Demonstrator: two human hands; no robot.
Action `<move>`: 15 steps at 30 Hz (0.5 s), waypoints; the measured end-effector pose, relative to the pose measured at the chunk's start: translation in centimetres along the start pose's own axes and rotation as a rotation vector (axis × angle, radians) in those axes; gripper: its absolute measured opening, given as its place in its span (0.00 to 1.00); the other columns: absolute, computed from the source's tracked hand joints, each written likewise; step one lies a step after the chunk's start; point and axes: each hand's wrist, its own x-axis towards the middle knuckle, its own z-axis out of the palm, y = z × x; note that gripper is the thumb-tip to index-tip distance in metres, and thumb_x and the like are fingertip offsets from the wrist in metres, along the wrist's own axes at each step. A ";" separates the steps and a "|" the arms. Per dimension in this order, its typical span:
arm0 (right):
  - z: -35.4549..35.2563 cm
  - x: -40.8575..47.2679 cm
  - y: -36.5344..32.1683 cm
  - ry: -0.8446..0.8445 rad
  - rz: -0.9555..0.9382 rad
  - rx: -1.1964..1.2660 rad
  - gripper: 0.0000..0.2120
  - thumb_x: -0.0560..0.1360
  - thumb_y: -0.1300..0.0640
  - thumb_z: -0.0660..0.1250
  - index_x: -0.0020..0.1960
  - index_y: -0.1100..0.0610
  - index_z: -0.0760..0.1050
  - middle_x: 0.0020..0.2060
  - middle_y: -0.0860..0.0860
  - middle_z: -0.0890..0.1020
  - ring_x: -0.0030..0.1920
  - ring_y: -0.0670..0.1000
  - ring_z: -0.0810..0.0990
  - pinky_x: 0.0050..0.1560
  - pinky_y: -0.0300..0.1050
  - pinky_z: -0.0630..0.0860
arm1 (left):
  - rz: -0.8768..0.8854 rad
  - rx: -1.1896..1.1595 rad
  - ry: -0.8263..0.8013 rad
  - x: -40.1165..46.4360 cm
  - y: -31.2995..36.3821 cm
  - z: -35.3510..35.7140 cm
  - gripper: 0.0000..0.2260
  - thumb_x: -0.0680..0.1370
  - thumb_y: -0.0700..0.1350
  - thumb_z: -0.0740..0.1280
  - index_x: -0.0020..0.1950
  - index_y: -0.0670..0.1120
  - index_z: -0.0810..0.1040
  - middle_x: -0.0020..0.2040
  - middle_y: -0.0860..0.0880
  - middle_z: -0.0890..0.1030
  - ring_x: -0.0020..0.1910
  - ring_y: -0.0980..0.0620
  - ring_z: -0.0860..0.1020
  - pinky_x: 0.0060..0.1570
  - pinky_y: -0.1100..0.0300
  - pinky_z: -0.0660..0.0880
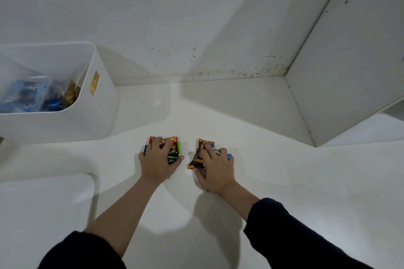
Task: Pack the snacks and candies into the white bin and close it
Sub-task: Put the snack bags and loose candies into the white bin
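Two small heaps of wrapped candies lie on the white counter. My left hand (156,161) lies over the left heap (172,148), its fingers curled round red, green and black wrappers. My right hand (215,166) covers the right heap (197,157), fingers curled round brown-gold and blue wrappers. The white bin (87,102) stands open at the far left, well apart from both hands. Inside it are blue packets and a bag of golden snacks (71,94). No lid shows on the bin.
A flat white panel (43,203) lies on the counter at the near left. A white wall with dark specks rises behind. At the right a white cabinet side (349,61) juts out over the counter.
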 end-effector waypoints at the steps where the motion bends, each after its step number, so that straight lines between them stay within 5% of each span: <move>1: 0.1 0.0 0.0 -0.007 0.001 -0.011 0.23 0.66 0.38 0.60 0.54 0.51 0.72 0.60 0.49 0.79 0.44 0.60 0.77 0.37 0.53 0.74 | -0.009 -0.011 -0.007 -0.1 0.0 0.0 0.25 0.64 0.68 0.60 0.49 0.51 0.79 0.53 0.46 0.77 0.47 0.42 0.79 0.40 0.49 0.74; 5: 0.3 -0.2 -0.1 0.015 -0.031 -0.018 0.25 0.67 0.40 0.67 0.60 0.47 0.69 0.56 0.46 0.80 0.43 0.59 0.78 0.35 0.53 0.76 | -0.064 -0.099 -0.043 -0.7 0.2 -0.1 0.23 0.66 0.65 0.66 0.54 0.53 0.77 0.48 0.47 0.72 0.43 0.45 0.77 0.42 0.51 0.72; 10: 0.2 -0.4 0.1 -0.005 -0.082 -0.082 0.29 0.67 0.41 0.70 0.67 0.40 0.66 0.53 0.49 0.81 0.39 0.58 0.78 0.31 0.50 0.74 | -0.187 -0.222 -0.058 -2.8 1.9 -1.0 0.17 0.69 0.46 0.71 0.58 0.51 0.78 0.50 0.47 0.70 0.45 0.46 0.76 0.41 0.55 0.68; 15: -1.1 0.0 0.3 -0.209 -0.073 -0.086 0.28 0.73 0.36 0.63 0.70 0.39 0.60 0.63 0.54 0.65 0.54 0.61 0.70 0.43 0.51 0.73 | -0.172 -0.287 -0.152 -5.0 2.6 -1.6 0.19 0.71 0.38 0.68 0.61 0.49 0.77 0.52 0.45 0.70 0.43 0.43 0.77 0.41 0.53 0.75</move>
